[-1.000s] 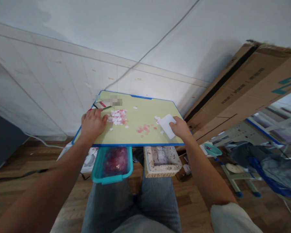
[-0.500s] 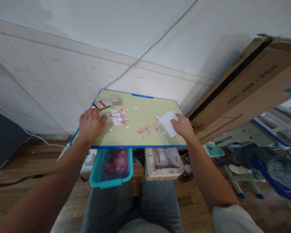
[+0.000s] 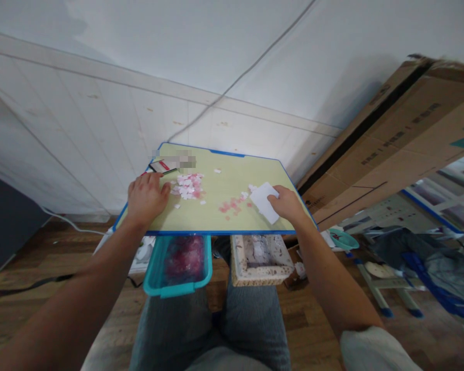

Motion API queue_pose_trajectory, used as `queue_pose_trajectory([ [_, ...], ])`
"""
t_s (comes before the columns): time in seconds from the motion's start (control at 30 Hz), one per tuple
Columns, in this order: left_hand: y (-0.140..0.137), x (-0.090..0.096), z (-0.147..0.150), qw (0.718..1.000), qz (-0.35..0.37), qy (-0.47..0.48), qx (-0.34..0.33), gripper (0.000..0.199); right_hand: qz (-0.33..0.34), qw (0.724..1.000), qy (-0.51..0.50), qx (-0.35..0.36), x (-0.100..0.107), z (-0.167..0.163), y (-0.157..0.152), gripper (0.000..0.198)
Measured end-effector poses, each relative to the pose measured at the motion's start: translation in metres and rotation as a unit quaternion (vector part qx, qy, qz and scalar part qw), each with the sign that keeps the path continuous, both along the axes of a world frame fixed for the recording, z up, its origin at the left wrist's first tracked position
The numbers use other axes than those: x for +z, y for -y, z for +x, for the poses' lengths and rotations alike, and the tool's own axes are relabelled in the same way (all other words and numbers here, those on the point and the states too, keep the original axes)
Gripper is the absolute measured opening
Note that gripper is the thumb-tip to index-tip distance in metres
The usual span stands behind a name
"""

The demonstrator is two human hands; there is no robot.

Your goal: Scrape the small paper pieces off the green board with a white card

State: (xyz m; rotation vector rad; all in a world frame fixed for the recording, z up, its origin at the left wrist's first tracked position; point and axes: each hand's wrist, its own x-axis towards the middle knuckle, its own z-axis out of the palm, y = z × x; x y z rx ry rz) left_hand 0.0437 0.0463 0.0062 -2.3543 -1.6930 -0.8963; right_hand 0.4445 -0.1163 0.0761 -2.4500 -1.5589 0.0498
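A white wall [image 3: 216,51] fills the far side of my view, and a tall slab of cardboard [image 3: 406,129] leans at the right. The bench [image 3: 206,221] stands before me, pale yellow-green with a blue rim. Just below its near edge I see a teal bin [image 3: 178,289] on the left, with a glossy pink mass inside, and a speckled basket [image 3: 261,276] on the right, whose pale contents I cannot make out.

My left hand [image 3: 146,200] lies palm down at the bench's left end, fingers released and thumb spread toward the pile. My right hand [image 3: 288,203] is over the right end, its fingers grasping a white card [image 3: 263,202] by the right edge, thumb on top. I hold the card tilted; whether its lower edge touches the bench I cannot tell.

Just beyond the left thumb sits a pile [image 3: 187,185] of small white and pink pieces. A thin pink scatter [image 3: 229,207] lies between the pile and the card. Smallest of all, a lone white chip [image 3: 217,170] lies farther back.
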Motion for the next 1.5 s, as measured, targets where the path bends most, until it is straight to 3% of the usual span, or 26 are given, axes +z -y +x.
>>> queue_pose_trajectory([
  [0.1, 0.001, 0.001, 0.001, 1.0, -0.002, 0.0, -0.004, 0.046, 0.006, 1.0, 0.007, -0.02, 0.001, -0.002, -0.005, 0.042],
  [0.27, 0.001, 0.001, 0.0, 1.0, -0.007, 0.007, 0.003, 0.046, 0.005, 0.999, -0.019, 0.025, 0.0, -0.004, -0.017, 0.04],
  [0.47, -0.006, -0.004, -0.005, 0.999, -0.015, 0.036, -0.02, 0.049, -0.029, 0.999, -0.027, -0.003, 0.003, 0.037, 0.0, 0.038],
  [0.57, -0.009, -0.007, -0.007, 0.999, -0.009, 0.033, -0.025, 0.05, -0.009, 0.999, -0.041, -0.015, -0.001, 0.044, 0.004, 0.04],
  [0.73, -0.012, -0.011, -0.01, 0.999, 0.013, 0.031, -0.028, 0.049, 0.016, 0.996, -0.074, 0.036, -0.012, 0.036, -0.001, 0.04],
  [0.93, -0.012, -0.01, -0.009, 0.999, 0.012, 0.029, -0.024, 0.049, -0.005, 0.998, -0.058, -0.026, -0.001, 0.062, 0.006, 0.038],
  [1.13, -0.01, -0.003, -0.009, 1.0, 0.003, 0.025, -0.018, 0.052, 0.016, 0.998, -0.066, 0.015, -0.002, 0.051, -0.011, 0.04],
  [1.23, -0.011, -0.002, -0.01, 1.0, 0.008, 0.024, -0.013, 0.053, 0.012, 0.995, -0.094, -0.016, -0.004, 0.058, -0.004, 0.04],
  [1.37, -0.014, -0.003, -0.011, 0.999, 0.009, 0.029, -0.013, 0.055, 0.063, 0.987, -0.134, -0.065, -0.003, 0.068, 0.014, 0.041],
  [1.5, -0.014, -0.001, -0.01, 0.999, -0.01, 0.033, -0.011, 0.059, 0.071, 0.987, -0.145, -0.028, -0.004, 0.057, 0.024, 0.042],
])
